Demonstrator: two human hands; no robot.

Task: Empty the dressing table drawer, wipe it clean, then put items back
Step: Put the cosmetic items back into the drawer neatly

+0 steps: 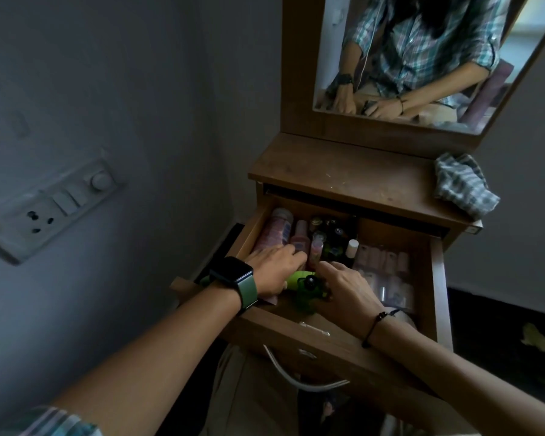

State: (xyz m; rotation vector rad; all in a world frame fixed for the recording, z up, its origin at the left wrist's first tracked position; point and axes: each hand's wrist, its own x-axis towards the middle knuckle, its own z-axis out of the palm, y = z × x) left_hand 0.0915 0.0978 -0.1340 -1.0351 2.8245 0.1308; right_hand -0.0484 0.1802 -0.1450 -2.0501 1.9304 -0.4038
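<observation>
Drawer (pixel 438 278), full: our left hand (pixel 272 269) and right hand (pixel 348 289) close around the green bottle (pixel 307 292). Risk: upright bottles (pixel 324 243) just beyond our fingers toppling if knocked.

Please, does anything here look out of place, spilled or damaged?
Nothing is spilled or broken. The cloth lies crumpled at the tabletop's right edge, partly overhanging. Pale specks and scratches mark the tabletop. In the drawer, bottles lie crowded together.
</observation>
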